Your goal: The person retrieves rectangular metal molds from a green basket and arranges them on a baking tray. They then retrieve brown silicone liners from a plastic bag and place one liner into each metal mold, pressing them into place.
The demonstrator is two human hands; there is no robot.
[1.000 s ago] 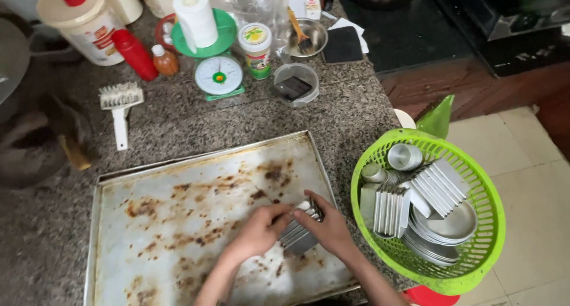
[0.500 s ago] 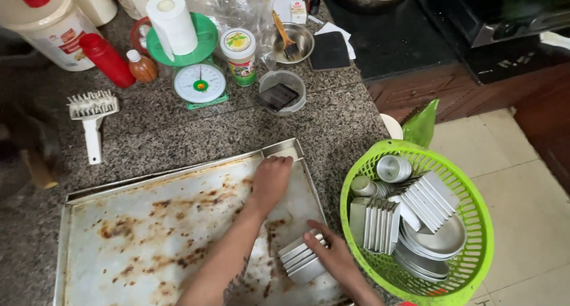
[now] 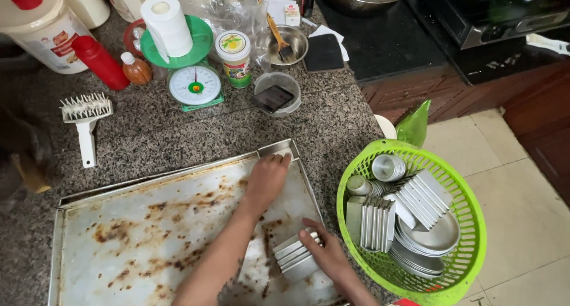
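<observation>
A large stained metal baking tray lies on the granite counter. My left hand reaches to the tray's far right corner, palm down, fingertips pressing a small pale metal mould that is mostly hidden beneath them. At the tray's near right edge, my right hand grips a stack of small rectangular metal moulds resting on the tray. Just to the right stands a green plastic basket with more rectangular moulds, round cups and plates.
Beyond the tray stand a white spiked roller, a red bottle, a green kitchen scale, a paper roll, a jar, a clear tub and a bowl with a brush. Tiled floor lies to the right.
My left hand left the stack and travelled to the tray's far right corner, where it stays. My right hand keeps the stack at the near right edge.
</observation>
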